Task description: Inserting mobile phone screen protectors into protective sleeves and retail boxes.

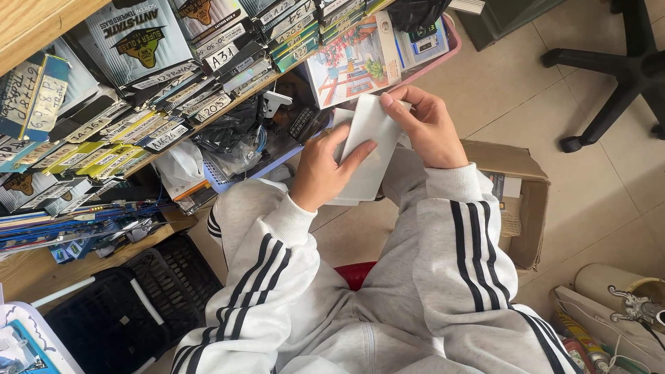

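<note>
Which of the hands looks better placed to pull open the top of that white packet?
Probably the right hand: its fingertips already pinch the top edge of the white packet. The left hand lies flat across the packet's face, steadying it.

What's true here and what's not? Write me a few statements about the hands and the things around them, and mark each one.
1. Both hands hold a flat white packet. True.
2. The left hand is empty and rests on the knee. False: it grips the packet's lower part.
3. An open cardboard box sits on the floor beside the right sleeve. True.
4. The right hand pinches the packet's top edge. True.
5. The shelf holds rows of drink bottles. False: it holds stacked flat packets.
</note>
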